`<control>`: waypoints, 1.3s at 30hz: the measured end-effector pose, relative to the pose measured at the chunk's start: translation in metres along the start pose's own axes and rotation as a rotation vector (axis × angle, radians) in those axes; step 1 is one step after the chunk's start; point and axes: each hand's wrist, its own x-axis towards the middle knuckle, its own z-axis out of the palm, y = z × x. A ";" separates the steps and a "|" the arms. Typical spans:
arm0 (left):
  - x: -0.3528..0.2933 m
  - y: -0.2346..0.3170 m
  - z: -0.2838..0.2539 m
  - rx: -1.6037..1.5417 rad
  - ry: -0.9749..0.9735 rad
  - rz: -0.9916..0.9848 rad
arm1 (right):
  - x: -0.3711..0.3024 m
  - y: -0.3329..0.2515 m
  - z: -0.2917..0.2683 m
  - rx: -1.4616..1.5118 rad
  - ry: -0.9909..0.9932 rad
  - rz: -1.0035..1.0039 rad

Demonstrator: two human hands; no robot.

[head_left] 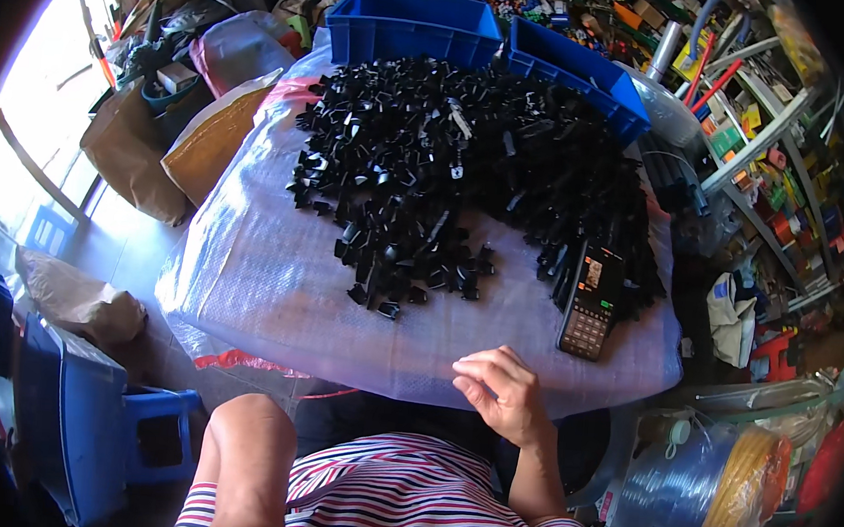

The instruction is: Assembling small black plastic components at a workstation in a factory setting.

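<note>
The small black plastic clips [380, 163] lie in a loose heap on the worktop [504, 343], which is covered in pale woven plastic, with longer black strips [565, 176] piled against their right side. The two kinds run together with no divider, so a careless sweep could mix them. Clips are scattered in front of the heap, and a dragged wrist might push these over the soft, rounded near edge. The smartphone [592, 303], its screen lit, lies tilted against the foot of the strips; if that pile slumped, the phone could slide or be covered.

The right hand [503, 395] hangs by the near edge, apart from clips and phone, holding nothing: fingers loosely curled, thumb clear of them, wrist bent so the fingertips point left. The left arm [251, 447] is folded with its elbow foremost; the left hand is out of view, so its state cannot be told. Beyond the heap stand two blue plastic bins [413, 45].
</note>
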 end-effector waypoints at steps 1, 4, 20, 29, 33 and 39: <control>-0.004 -0.005 -0.002 0.009 -0.027 0.002 | 0.006 0.004 0.001 -0.047 -0.014 0.016; -0.044 -0.001 -0.025 0.132 -0.060 0.015 | 0.026 0.016 -0.004 -0.175 -0.030 0.068; -0.156 -0.137 -0.212 1.421 -0.542 -1.270 | 0.140 0.082 0.023 -0.576 -0.327 -0.306; -0.164 -0.134 -0.208 1.310 -0.541 -1.203 | 0.119 0.063 -0.019 -0.126 -0.037 0.011; -0.150 -0.125 -0.181 1.051 -0.202 -1.416 | 0.101 0.046 -0.038 -0.033 0.060 0.286; -0.134 -0.113 -0.108 -0.047 0.293 -1.811 | 0.054 0.023 -0.015 0.377 0.213 0.317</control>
